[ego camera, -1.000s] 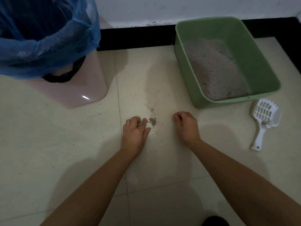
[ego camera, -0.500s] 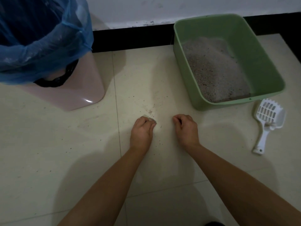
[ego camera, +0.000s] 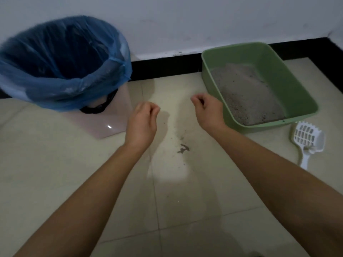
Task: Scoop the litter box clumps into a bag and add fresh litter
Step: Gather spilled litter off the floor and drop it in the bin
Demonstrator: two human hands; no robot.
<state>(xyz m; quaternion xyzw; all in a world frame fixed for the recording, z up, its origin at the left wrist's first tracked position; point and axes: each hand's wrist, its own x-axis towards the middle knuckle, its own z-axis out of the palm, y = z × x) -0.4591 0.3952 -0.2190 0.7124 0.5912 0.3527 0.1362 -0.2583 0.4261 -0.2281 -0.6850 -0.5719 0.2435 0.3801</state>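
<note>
Seems to be clearing spilled litter [ego camera: 183, 148] off the tile [ego camera: 55, 182], near the litter box [ego camera: 289, 86]. Bunches left hand [ego camera: 143, 121] fingertips as if pinching grains, contents hidden; curls right hand [ego camera: 207, 110] loosely, seemingly empty. Needs carrying over the blue bag [ego camera: 74, 93], then releasing. Has raised both hands off the tile since earlier.

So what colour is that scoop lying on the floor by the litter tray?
White. The slotted scoop shows best in the head view, right of the green tray.
</note>
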